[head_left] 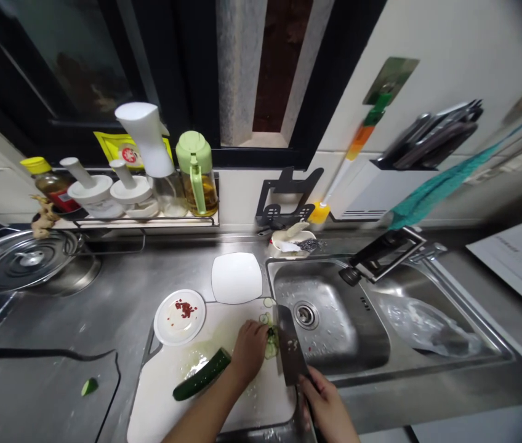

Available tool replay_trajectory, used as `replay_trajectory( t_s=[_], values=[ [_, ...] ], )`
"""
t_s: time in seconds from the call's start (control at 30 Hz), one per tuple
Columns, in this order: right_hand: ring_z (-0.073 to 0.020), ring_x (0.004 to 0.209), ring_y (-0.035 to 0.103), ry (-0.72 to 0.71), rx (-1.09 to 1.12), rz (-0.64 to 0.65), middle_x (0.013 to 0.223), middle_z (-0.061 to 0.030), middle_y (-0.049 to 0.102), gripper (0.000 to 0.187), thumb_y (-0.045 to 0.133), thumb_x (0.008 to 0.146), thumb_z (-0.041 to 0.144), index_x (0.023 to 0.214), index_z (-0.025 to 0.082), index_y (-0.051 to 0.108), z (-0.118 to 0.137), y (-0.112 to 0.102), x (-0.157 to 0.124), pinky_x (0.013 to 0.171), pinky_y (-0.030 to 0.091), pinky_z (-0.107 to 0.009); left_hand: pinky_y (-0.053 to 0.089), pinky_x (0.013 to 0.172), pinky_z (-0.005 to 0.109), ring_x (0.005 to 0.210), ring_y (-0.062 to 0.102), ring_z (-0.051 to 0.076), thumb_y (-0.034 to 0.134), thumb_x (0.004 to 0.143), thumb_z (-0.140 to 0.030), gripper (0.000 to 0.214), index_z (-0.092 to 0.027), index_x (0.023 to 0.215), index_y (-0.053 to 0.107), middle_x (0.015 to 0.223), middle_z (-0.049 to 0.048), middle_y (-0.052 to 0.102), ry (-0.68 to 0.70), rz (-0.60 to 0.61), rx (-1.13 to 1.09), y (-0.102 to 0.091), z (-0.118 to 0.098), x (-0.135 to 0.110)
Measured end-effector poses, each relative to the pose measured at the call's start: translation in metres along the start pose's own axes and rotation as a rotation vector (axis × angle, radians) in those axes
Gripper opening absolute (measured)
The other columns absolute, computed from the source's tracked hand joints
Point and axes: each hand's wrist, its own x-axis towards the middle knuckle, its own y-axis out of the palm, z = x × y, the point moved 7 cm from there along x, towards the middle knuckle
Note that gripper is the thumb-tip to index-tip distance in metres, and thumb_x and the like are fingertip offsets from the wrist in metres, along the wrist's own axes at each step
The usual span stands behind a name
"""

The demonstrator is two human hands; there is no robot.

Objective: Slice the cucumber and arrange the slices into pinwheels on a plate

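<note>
My right hand (324,400) is wrapped round the handle of a broad-bladed cleaver (289,344). Its blade stands at the right edge of a white cutting board (159,394). My left hand (249,352) has its fingers bent together at a dark green cucumber piece (270,331), mostly hidden by the fingertips. Thin cucumber slices (271,351) lie in a row between those fingertips and the blade. A longer cucumber length (202,374) rests on the wet board, left of my left forearm. A white plate with chopped red bits (180,317) sits at the board's far left corner.
A white square plate (237,278) lies behind the board. The double sink (335,326) is on the right, with a faucet (381,255) and a plastic bag (431,326). A cucumber end (89,386) and a lidded pan (30,261) are on the left.
</note>
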Motion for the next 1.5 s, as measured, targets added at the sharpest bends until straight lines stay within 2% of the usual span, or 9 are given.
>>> replay_trajectory(
  t_s=[0.1, 0.27, 0.53, 0.7, 0.9, 1.0, 1.2, 1.33, 1.5],
  values=[
    [-0.0103, 0.034, 0.035, 0.026, 0.075, -0.026, 0.043, 0.0102, 0.039, 0.037, 0.058, 0.063, 0.054, 0.082, 0.021, 0.057, 0.002, -0.001, 0.001, 0.036, 0.034, -0.024, 0.04, 0.102, 0.044, 0.122, 0.046, 0.025, 0.042, 0.083, -0.004, 0.051, -0.02, 0.131, 0.052, 0.13, 0.0129, 0.053, 0.097, -0.068, 0.005, -0.004, -0.016, -0.012],
    [-0.009, 0.035, 0.037, 0.028, 0.134, -0.023, 0.047, 0.009, 0.044, 0.033, 0.06, 0.06, 0.052, 0.072, 0.023, 0.052, 0.004, 0.004, 0.002, 0.036, 0.033, -0.023, 0.031, 0.107, 0.051, 0.138, 0.028, 0.032, 0.049, 0.08, -0.01, 0.074, -0.036, 0.146, 0.029, 0.155, 0.009, 0.026, 0.323, 0.086, 0.047, 0.012, -0.043, -0.03],
    [-0.0093, 0.035, 0.036, 0.046, 0.138, -0.051, 0.044, 0.0096, 0.042, 0.037, 0.063, 0.06, 0.056, 0.072, 0.023, 0.052, 0.0, -0.013, -0.007, 0.035, 0.033, -0.023, 0.033, 0.104, 0.052, 0.134, 0.031, 0.032, 0.048, 0.083, -0.009, 0.056, -0.028, 0.136, 0.049, 0.148, 0.0104, 0.038, 0.029, 0.023, 0.165, 0.011, -0.017, -0.017],
    [-0.01, 0.035, 0.035, 0.014, 0.05, -0.044, 0.043, 0.0095, 0.041, 0.038, 0.059, 0.064, 0.057, 0.078, 0.022, 0.055, -0.008, -0.016, -0.003, 0.035, 0.034, -0.024, 0.041, 0.093, 0.043, 0.108, 0.05, 0.023, 0.056, 0.085, -0.018, 0.016, -0.023, 0.082, 0.071, 0.109, 0.0044, 0.063, -0.144, 0.003, 0.111, 0.002, -0.009, -0.01],
    [-0.0133, 0.035, 0.039, 0.007, -0.05, -0.009, 0.042, 0.0093, 0.041, 0.051, 0.052, 0.073, 0.056, 0.107, 0.018, 0.059, -0.024, -0.017, -0.002, 0.037, 0.036, -0.025, 0.044, 0.09, 0.042, 0.105, 0.053, 0.023, 0.064, 0.08, -0.021, 0.029, -0.023, 0.109, 0.063, 0.111, 0.0065, 0.06, -0.176, -0.088, 0.042, -0.02, -0.012, -0.001],
    [-0.0177, 0.043, 0.051, -0.083, -0.191, 0.008, 0.048, 0.0036, 0.053, 0.049, 0.05, 0.076, 0.054, 0.107, 0.019, 0.063, -0.02, -0.016, -0.003, 0.045, 0.044, -0.028, 0.048, 0.082, 0.037, 0.09, 0.058, 0.019, 0.052, 0.087, -0.015, 0.015, -0.02, 0.087, 0.066, 0.092, 0.0052, 0.064, -0.118, -0.087, 0.012, -0.035, -0.003, -0.017],
    [-0.0269, 0.092, 0.066, -0.343, -0.459, 0.099, 0.099, -0.0128, 0.072, 0.036, 0.048, 0.081, 0.041, 0.099, 0.019, 0.071, -0.009, 0.009, -0.01, 0.084, 0.048, -0.033, 0.051, 0.088, 0.041, 0.101, 0.06, 0.023, 0.059, 0.082, -0.025, 0.033, -0.023, 0.114, 0.06, 0.108, 0.0077, 0.064, -0.2, -0.193, 0.063, -0.072, 0.055, -0.089],
    [-0.026, 0.101, 0.065, -0.351, -0.522, 0.233, 0.108, -0.0135, 0.071, 0.038, 0.044, 0.083, 0.034, 0.106, 0.019, 0.07, -0.016, 0.035, -0.009, 0.089, 0.046, -0.033, 0.051, 0.09, 0.042, 0.104, 0.061, 0.023, 0.06, 0.08, -0.023, 0.037, -0.024, 0.117, 0.059, 0.111, 0.0069, 0.064, -0.296, -0.123, 0.052, -0.069, 0.076, -0.115],
    [-0.028, 0.098, 0.065, -0.365, -0.544, 0.144, 0.106, -0.0155, 0.071, 0.039, 0.042, 0.082, 0.033, 0.105, 0.017, 0.069, -0.014, 0.032, 0.0, 0.087, 0.047, -0.035, 0.054, 0.09, 0.039, 0.103, 0.063, 0.021, 0.056, 0.084, -0.022, 0.039, -0.023, 0.123, 0.056, 0.111, 0.0074, 0.066, -0.313, -0.103, -0.033, -0.063, 0.074, -0.119]
  ],
)
